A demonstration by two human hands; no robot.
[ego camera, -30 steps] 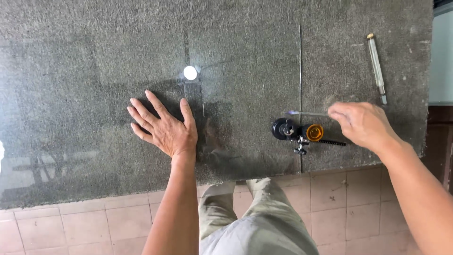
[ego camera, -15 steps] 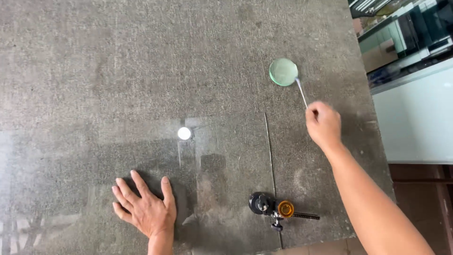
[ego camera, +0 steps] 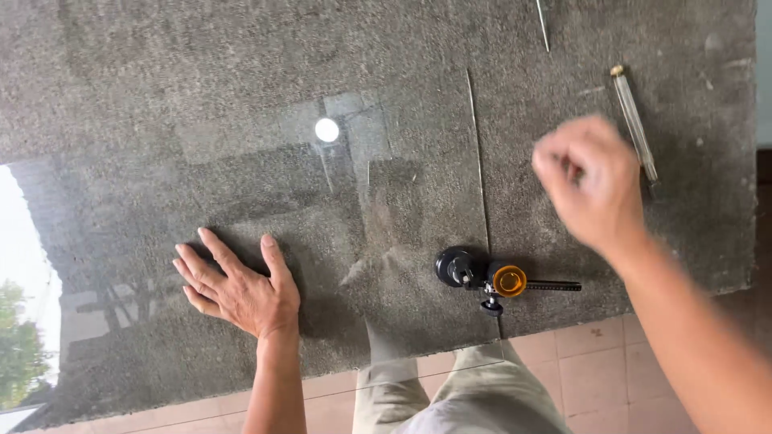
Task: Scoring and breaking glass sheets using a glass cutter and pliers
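Note:
My left hand (ego camera: 241, 289) lies flat, fingers spread, on a clear glass sheet (ego camera: 386, 201) that covers a grey carpeted table (ego camera: 683, 241). My right hand (ego camera: 591, 181) is blurred in mid-air above the table's right side with its fingers curled; whether it holds anything is unclear. Below it a circle cutter rests on the glass, with a black suction cup (ego camera: 457, 267), an orange knob (ego camera: 509, 280) and a thin black bar (ego camera: 555, 285). The sheet's right edge (ego camera: 479, 161) runs straight up from the cutter.
A slim pen-like cutter with a brass tip (ego camera: 635, 124) lies on the carpet at the right. The end of a thin metal rod (ego camera: 543, 24) shows at the top. A bright round reflection (ego camera: 326, 129) sits on the glass. Pink floor tiles (ego camera: 595, 362) and my beige trousers (ego camera: 474, 394) lie below the table edge.
My right hand pulled back from the far side, where it gripped a thin rod with a round green end, towards the near right. The view dropped nearer. My left hand stays flat.

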